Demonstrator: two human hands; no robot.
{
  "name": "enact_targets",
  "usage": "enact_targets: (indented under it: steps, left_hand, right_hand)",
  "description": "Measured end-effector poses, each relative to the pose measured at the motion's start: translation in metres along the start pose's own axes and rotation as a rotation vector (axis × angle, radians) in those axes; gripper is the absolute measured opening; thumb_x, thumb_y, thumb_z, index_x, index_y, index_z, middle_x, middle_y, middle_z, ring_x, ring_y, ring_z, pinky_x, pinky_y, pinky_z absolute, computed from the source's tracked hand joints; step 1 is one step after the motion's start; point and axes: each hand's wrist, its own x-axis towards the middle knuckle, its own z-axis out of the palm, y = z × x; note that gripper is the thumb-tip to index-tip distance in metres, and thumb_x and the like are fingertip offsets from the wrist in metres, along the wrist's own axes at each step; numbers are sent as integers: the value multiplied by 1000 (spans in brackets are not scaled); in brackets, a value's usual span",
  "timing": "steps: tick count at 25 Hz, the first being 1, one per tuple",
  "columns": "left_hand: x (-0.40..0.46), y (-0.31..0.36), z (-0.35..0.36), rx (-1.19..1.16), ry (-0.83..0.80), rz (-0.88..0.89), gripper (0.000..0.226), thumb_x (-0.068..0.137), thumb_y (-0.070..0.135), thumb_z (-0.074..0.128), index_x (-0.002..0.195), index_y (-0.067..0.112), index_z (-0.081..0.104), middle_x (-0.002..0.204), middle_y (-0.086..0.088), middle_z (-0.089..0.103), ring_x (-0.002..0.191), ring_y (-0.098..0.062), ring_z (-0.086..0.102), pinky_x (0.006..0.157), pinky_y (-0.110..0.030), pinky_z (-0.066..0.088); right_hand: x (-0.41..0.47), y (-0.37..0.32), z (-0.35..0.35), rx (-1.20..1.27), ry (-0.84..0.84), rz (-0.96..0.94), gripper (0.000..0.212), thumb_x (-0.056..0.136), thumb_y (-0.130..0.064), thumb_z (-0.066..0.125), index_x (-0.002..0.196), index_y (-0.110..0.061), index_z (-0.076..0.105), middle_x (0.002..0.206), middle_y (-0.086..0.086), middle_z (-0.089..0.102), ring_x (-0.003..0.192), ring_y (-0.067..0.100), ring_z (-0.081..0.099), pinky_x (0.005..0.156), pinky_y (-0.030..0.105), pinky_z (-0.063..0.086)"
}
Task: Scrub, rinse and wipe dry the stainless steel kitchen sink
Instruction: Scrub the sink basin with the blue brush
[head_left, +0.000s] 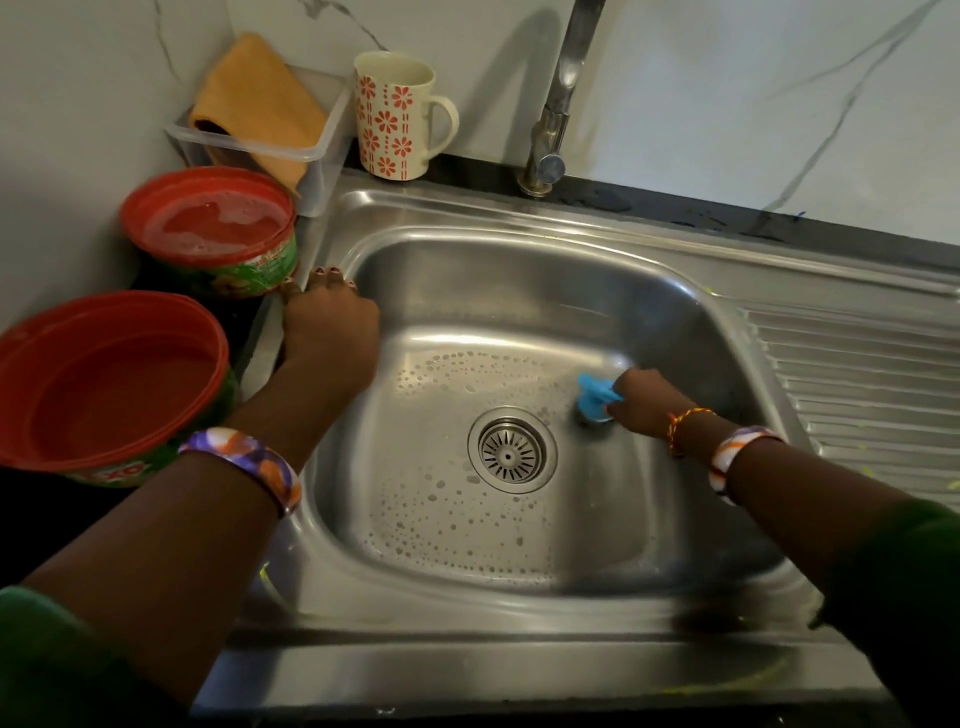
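Stainless steel sink (519, 218): rounded rectangular basin set into the bench, ribbed drainboard (857, 374) at right. Basin floor is spotted with soapy droplets around the circular slotted drain (511, 451). The right hand (644, 402) grips a blue-handled scrubber (596, 397), pressed to the basin floor just right of the drain. The left hand (330, 325) rests on the sink's left rim, fingers curled over the edge, holding nothing else. Two round red tubs (210, 228) stand at left, the rear one holding foamy liquid. Behind: a clear plastic box with orange cloth (260, 98), a floral ceramic mug (397, 117), and a metal tap (558, 104).
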Motion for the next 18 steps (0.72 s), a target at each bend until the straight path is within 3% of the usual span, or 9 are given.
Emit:
enact_targets:
  steps: [2,5,6,8,10,11,13,16,18]
  left_hand:
    - [0,0,0,4,0,0,40,92,12,41,129,1,47,136,-19,43,128,-32,39,103,-46,34]
    - [0,-1,1,6,-8,0,37,92,12,42,127,2,50,133,-17,45,125,-30,41,101,-43,37]
    - [0,-1,1,4,-8,5,37,92,12,41,126,2,50,132,-17,46,124,-30,42,101,-43,37]
    - [0,-3,1,1,-13,11,37,92,12,40,126,2,50,132,-17,45,125,-30,42,101,-42,37]
    - [0,-3,-1,-3,-18,4,37,92,13,41,126,3,50,133,-16,45,126,-29,41,102,-42,36]
    - [-1,-3,-2,-2,-15,5,37,92,14,42,126,4,51,133,-15,45,126,-29,41,102,-42,37]
    - [-1,-3,-3,11,-16,9,36,92,15,43,125,4,51,132,-14,46,125,-28,42,101,-41,38]
    - [-2,-2,-3,30,-30,6,36,92,15,43,125,5,52,131,-14,46,124,-28,43,100,-41,38]
    - [-1,-2,-3,44,-24,13,36,92,16,43,126,6,51,133,-14,45,125,-27,41,101,-42,37]
  right_hand:
    - [-19,-18,5,196,-186,-116,28,88,-20,59,96,5,67,66,8,57,43,13,49,36,15,37]
    - [-39,-33,1,94,-654,-228,24,85,-22,65,94,-1,69,52,-2,49,34,8,38,32,16,30]
    - [-35,-29,-3,41,-704,-216,20,84,-22,66,92,-4,69,50,-3,49,32,7,37,31,16,29]
    - [-19,-16,-13,-10,-532,-149,23,82,-21,66,94,-1,67,56,1,56,38,11,47,35,20,36]
    - [-3,2,-20,-122,-157,-71,34,83,-23,65,108,0,65,89,13,67,74,25,66,63,30,52]
    - [-1,11,-19,-146,0,-18,38,84,-25,64,113,-1,63,106,16,66,95,29,65,78,31,51]
    - [-8,16,-12,-144,29,5,37,86,-25,62,113,1,62,114,17,64,105,30,62,84,29,48]
    - [-36,9,-8,-139,-493,-33,19,86,-20,62,81,-2,65,55,0,66,50,12,61,49,24,48]
    - [-66,2,-12,-168,-705,-6,19,87,-20,62,76,-4,63,46,-6,55,35,3,46,38,14,39]
